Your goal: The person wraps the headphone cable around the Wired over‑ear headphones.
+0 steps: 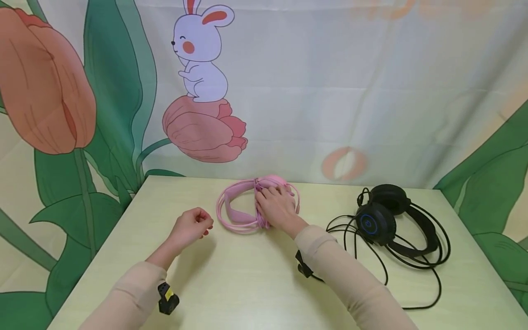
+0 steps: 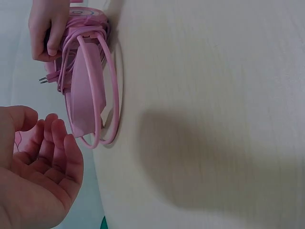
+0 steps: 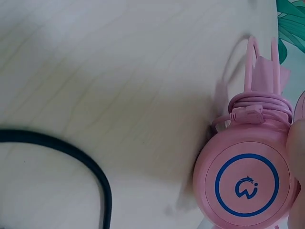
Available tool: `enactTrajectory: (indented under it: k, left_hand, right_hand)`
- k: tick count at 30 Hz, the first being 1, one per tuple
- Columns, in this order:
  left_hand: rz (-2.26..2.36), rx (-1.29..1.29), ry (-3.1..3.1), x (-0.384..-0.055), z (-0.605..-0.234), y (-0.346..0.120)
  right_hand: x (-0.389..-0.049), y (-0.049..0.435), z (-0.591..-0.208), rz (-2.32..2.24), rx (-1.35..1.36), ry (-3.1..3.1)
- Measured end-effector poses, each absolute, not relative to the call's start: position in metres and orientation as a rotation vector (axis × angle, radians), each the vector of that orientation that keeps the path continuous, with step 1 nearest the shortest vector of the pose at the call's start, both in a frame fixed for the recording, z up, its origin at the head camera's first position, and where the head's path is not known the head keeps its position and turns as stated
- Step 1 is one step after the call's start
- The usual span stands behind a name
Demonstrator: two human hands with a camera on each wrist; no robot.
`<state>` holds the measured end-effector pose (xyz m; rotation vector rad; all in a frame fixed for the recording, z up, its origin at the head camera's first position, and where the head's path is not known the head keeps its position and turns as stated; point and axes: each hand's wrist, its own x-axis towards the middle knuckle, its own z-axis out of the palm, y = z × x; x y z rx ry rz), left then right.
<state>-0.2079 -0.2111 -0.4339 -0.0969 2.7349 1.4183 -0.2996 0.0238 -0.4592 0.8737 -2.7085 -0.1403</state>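
Observation:
Pink headphones lie at the back middle of the table, their cable wound in loops by the ear cups. My right hand grips them at the ear-cup end. In the right wrist view one round ear cup with a blue ring shows, with fingers at the right edge beside it. A small plug sticks out of the wound cable in the left wrist view. My left hand hovers to the left of the headband, fingers loosely curled, holding nothing and apart from the headphones.
Black headphones with a loose, looping black cable lie on the right of the table. The cable runs near my right forearm. A printed cloth hangs behind the table's back edge.

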Motion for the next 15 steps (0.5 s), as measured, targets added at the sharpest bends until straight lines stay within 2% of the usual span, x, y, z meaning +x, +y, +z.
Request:
enactTrajectory:
  k: [15]
  left_hand:
    - [1.306, 0.108, 2.821, -0.21, -0.423, -0.195]
  right_hand:
    - [-0.295, 0.031, -0.451, -0.094, 0.942, -2.725]
